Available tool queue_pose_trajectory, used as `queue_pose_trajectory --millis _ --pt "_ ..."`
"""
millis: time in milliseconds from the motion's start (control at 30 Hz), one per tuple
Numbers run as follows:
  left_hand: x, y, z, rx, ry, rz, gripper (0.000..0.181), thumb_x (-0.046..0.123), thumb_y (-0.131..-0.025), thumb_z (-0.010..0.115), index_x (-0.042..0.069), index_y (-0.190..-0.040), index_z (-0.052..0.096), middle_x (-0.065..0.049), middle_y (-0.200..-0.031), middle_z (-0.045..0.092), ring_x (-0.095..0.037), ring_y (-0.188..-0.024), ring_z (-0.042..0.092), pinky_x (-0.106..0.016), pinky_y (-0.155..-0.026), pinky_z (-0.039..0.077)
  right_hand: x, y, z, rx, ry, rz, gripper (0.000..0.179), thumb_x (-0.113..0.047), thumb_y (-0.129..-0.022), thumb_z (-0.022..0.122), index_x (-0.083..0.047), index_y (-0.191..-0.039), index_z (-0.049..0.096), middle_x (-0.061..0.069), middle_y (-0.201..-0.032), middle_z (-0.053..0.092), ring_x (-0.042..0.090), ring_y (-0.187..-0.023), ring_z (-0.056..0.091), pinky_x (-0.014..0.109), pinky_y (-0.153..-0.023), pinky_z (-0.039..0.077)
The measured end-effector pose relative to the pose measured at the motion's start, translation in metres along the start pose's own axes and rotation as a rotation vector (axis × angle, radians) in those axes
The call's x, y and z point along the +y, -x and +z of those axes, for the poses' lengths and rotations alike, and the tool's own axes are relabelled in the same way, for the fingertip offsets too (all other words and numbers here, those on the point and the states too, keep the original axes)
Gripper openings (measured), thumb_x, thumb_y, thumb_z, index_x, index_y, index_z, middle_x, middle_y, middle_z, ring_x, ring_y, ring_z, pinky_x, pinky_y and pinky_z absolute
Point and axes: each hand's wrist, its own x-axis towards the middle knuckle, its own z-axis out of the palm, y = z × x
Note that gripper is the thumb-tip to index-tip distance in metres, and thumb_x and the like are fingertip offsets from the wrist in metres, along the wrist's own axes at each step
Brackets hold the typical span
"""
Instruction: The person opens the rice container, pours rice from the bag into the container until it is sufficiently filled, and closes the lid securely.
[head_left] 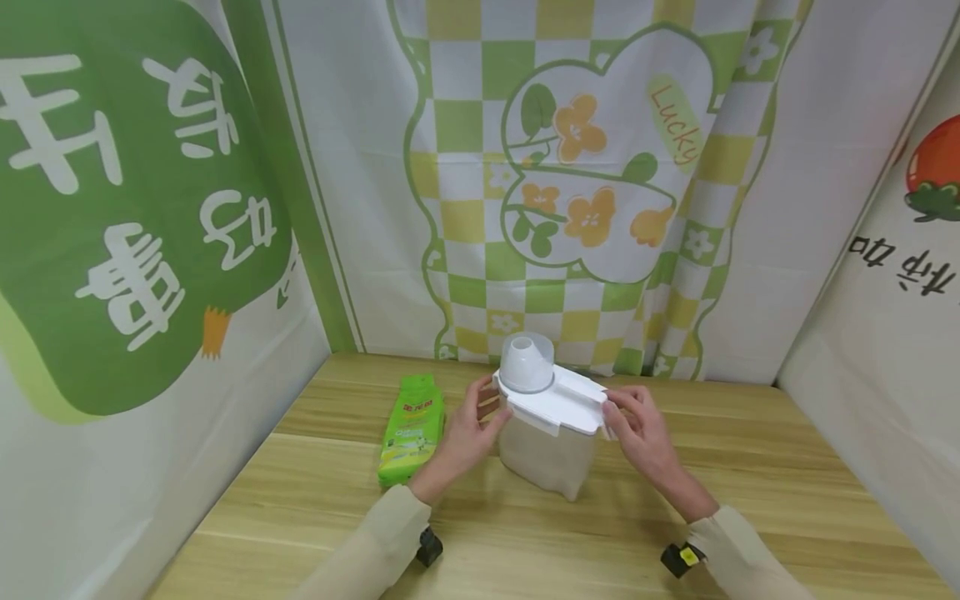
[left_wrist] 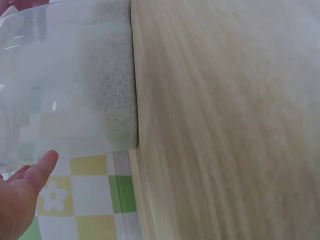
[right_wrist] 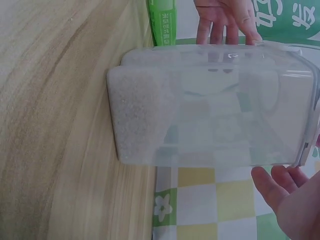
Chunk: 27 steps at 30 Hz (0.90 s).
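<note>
A clear storage container (head_left: pixel 543 454) with a white lid (head_left: pixel 573 404) stands on the wooden table. A clear cup with a white inner part (head_left: pixel 527 364) rises from the lid's left end. Pale, rice-like grains (right_wrist: pixel 137 115) fill the container's bottom part, seen in the right wrist view. My left hand (head_left: pixel 471 425) holds the container's left end near the lid, thumb at the front and fingers along the side. At the opposite end, my right hand (head_left: pixel 642 432) grips the lid's edge between thumb and fingers. Some fingertips are hidden behind the lid.
A bright green packet (head_left: pixel 412 429) lies on the table (head_left: pixel 750 500) left of the container, beside my left hand. Printed cloth (head_left: pixel 480 208) hangs behind the table, with more printed cloth on the left and right sides.
</note>
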Motion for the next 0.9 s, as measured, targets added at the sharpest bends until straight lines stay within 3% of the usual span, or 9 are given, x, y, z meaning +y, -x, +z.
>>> queue_pose_trajectory --millis 167,267,333,400,533,633,800,900 --pt "-0.002 -0.001 0.0 0.015 0.017 0.008 0.054 0.03 -0.099 0.058 0.013 -0.144 0.035 -0.025 -0.141 0.05 -0.04 -0.126 0.056 -0.043 -0.099 0.052 -0.012 0.002 -0.002 -0.018 -0.018 -0.024 0.02 0.006 -0.094 0.055 0.012 -0.109 0.066 0.024 -0.107 0.052 0.0 -0.088 0.051 0.022 -0.063 0.053" --pt "0.0 -0.001 0.001 0.044 -0.007 0.01 0.051 0.03 -0.099 0.059 0.012 -0.142 0.037 -0.022 -0.142 0.049 -0.039 -0.125 0.056 -0.042 -0.099 0.052 0.003 0.003 -0.002 -0.027 -0.075 -0.047 0.021 0.006 -0.094 0.054 0.011 -0.111 0.066 0.021 -0.108 0.052 0.001 -0.091 0.051 0.022 -0.064 0.054" --pt "0.001 -0.001 0.002 0.079 -0.054 0.051 0.049 0.028 -0.098 0.06 0.011 -0.139 0.04 -0.02 -0.14 0.05 -0.04 -0.124 0.057 -0.045 -0.097 0.053 0.017 0.003 -0.002 -0.037 -0.118 -0.068 0.022 0.007 -0.095 0.053 0.01 -0.113 0.065 0.016 -0.111 0.055 0.0 -0.095 0.053 0.02 -0.068 0.054" --pt "0.003 0.0 0.003 0.125 -0.139 0.124 0.046 0.024 -0.097 0.062 0.008 -0.136 0.044 -0.018 -0.136 0.052 -0.039 -0.124 0.056 -0.047 -0.098 0.052 0.028 0.003 -0.004 -0.062 -0.133 -0.063 0.023 0.005 -0.096 0.054 0.008 -0.116 0.064 0.012 -0.115 0.061 -0.002 -0.098 0.056 0.018 -0.071 0.054" --pt "0.009 0.001 0.006 0.254 -0.37 0.313 0.038 0.016 -0.092 0.067 0.002 -0.125 0.053 -0.017 -0.127 0.055 -0.033 -0.12 0.055 -0.047 -0.1 0.05 0.032 0.003 -0.009 -0.165 -0.12 -0.001 0.032 -0.003 -0.099 0.053 0.006 -0.129 0.057 0.017 -0.124 0.065 -0.006 -0.099 0.058 0.015 -0.078 0.052" --pt "0.018 0.003 0.01 0.311 -0.466 0.44 0.034 0.01 -0.087 0.069 -0.001 -0.118 0.057 -0.021 -0.126 0.056 -0.032 -0.118 0.053 -0.045 -0.1 0.048 0.032 0.003 -0.01 -0.225 -0.109 0.055 0.039 -0.007 -0.101 0.051 0.006 -0.137 0.05 0.031 -0.13 0.058 -0.007 -0.101 0.058 0.018 -0.08 0.053" --pt "0.032 0.008 0.021 0.291 -0.513 0.644 0.033 0.006 -0.082 0.068 -0.001 -0.113 0.058 -0.023 -0.124 0.055 -0.034 -0.117 0.052 -0.043 -0.101 0.047 0.035 0.006 -0.011 -0.255 -0.126 0.059 0.039 -0.008 -0.102 0.049 0.004 -0.139 0.049 0.028 -0.132 0.057 -0.006 -0.104 0.058 0.018 -0.083 0.052" --pt "0.039 0.01 0.029 0.278 -0.555 0.739 0.034 0.011 -0.082 0.069 0.0 -0.111 0.058 -0.022 -0.123 0.056 -0.036 -0.119 0.053 -0.044 -0.104 0.046 0.034 0.006 -0.01 -0.281 -0.145 0.04 0.037 -0.007 -0.102 0.049 0.001 -0.138 0.052 0.019 -0.132 0.059 -0.003 -0.105 0.06 0.018 -0.084 0.053"
